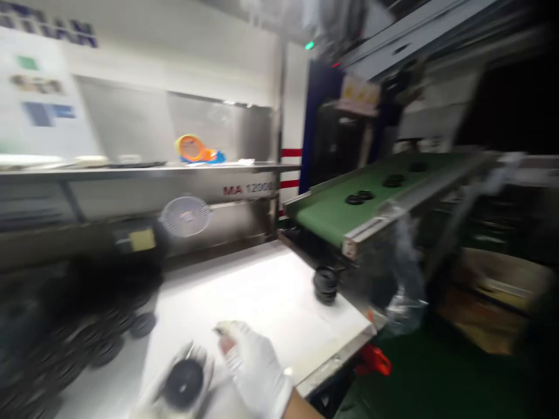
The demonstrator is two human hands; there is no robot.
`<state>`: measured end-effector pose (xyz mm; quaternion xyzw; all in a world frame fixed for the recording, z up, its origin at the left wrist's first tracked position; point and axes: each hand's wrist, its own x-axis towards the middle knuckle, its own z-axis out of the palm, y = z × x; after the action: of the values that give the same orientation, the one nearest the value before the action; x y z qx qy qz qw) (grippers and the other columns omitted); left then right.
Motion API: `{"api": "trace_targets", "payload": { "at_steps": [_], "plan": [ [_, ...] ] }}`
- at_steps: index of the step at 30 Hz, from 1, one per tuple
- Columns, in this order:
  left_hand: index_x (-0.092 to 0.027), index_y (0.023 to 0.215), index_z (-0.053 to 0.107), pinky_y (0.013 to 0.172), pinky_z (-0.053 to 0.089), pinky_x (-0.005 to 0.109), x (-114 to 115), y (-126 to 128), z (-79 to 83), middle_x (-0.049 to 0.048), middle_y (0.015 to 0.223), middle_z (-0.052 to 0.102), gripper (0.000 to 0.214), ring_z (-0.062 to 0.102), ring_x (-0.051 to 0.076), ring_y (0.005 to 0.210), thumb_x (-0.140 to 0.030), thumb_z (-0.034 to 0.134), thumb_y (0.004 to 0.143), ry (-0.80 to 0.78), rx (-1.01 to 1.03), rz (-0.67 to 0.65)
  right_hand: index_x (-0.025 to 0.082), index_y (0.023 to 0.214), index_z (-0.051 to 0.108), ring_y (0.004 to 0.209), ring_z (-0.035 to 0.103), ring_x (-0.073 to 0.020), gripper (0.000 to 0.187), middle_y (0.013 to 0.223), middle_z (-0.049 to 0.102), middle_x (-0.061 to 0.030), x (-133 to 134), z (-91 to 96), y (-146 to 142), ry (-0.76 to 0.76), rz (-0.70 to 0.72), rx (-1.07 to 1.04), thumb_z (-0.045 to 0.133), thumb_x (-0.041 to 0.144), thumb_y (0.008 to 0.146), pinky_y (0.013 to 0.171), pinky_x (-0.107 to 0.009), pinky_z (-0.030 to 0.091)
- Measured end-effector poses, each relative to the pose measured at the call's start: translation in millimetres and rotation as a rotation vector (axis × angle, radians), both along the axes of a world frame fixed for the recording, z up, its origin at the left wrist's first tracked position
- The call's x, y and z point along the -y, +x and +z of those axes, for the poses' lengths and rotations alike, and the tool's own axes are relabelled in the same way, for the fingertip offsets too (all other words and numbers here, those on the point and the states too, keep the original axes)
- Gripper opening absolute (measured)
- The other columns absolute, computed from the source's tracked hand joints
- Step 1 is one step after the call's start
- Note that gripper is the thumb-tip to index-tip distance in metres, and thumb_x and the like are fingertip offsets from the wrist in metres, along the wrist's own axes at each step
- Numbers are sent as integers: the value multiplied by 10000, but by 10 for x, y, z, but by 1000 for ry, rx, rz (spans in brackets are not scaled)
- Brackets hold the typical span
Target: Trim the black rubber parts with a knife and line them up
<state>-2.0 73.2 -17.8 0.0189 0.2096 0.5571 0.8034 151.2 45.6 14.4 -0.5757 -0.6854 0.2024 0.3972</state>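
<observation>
My left hand [158, 402], in a white glove, is closed around a black round disc [183, 384] with a small pale spot at its centre. The disc's flat face is turned up toward me, at the lower middle of the view. Just right of it is my right hand [257, 366], also gloved in white, with bare skin showing at a fingertip. Its fingers are pinched together over the white work surface [236, 291]. A small dark tip shows at those fingers, too blurred to name. The two hands are apart.
A stack of black rings [325, 285] stands at the table's right edge. Many black round parts [105, 346] lie at left. Beyond, a green conveyor belt [332, 215] carries several more. A shelf [227, 168] holds an orange tape dispenser [192, 149]. A bin [493, 297] stands at right.
</observation>
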Motion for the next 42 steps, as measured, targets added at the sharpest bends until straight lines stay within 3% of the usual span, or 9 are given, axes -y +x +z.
{"api": "trace_targets", "payload": {
  "at_steps": [5,8,14,19,27,31,34,37,42],
  "plan": [
    [-170,1119,569,825,513,479,-53,-231,-111,114,1039,615,348,599,253,994,-46,557,794,-43,-79,222,232,860,605,760,577,-148,201,811,639,1,-25,-261,-67,-127,152,11,416,273,918,676,-233,403],
    [-167,1078,585,797,528,439,-115,-213,-113,93,992,624,331,615,233,937,-50,576,769,-16,-91,267,242,873,605,736,564,-138,190,805,636,11,-14,-373,-204,-142,169,42,418,248,911,654,-226,379],
    [-157,909,624,608,527,307,-99,-87,-56,9,706,555,164,577,152,662,-180,648,748,-20,-157,293,238,797,527,646,529,-128,209,741,604,36,-24,-411,-360,-69,44,298,392,282,950,595,-248,303],
    [-169,918,635,625,519,277,-72,-27,-4,1,726,547,180,566,129,669,-213,668,747,43,-198,317,246,811,512,646,546,-138,212,741,605,41,-3,-427,-407,-32,15,425,379,309,965,588,-275,261],
    [-176,962,633,722,524,285,-120,-9,-85,-6,766,577,219,590,123,728,-192,663,745,46,-220,456,238,806,517,611,527,-135,190,724,612,36,134,-482,-606,-55,40,385,398,271,950,563,-264,255],
    [-146,1071,615,810,513,407,-87,-87,-53,108,1007,626,323,605,244,941,-177,611,750,56,-211,293,239,800,521,643,548,-144,203,730,618,32,102,-470,-571,-18,50,391,395,283,953,586,-268,270],
    [-123,1064,617,742,523,405,-63,-132,-32,105,877,627,327,614,230,830,-165,576,742,80,-156,185,236,815,529,647,552,-147,208,741,623,26,61,-464,-501,-6,18,409,388,293,957,593,-271,280],
    [-132,984,631,675,519,323,-89,-121,-48,38,720,578,247,579,150,687,-142,596,740,56,-126,249,234,840,540,647,556,-143,191,760,632,25,58,-470,-488,-8,-17,425,394,278,954,587,-269,283],
    [-161,904,622,686,515,283,-169,-65,-104,-14,676,554,178,564,110,654,-139,644,729,2,-134,342,227,824,550,637,559,-138,193,739,638,14,134,-478,-612,-33,19,422,398,260,938,566,-260,277]
  ]
}}
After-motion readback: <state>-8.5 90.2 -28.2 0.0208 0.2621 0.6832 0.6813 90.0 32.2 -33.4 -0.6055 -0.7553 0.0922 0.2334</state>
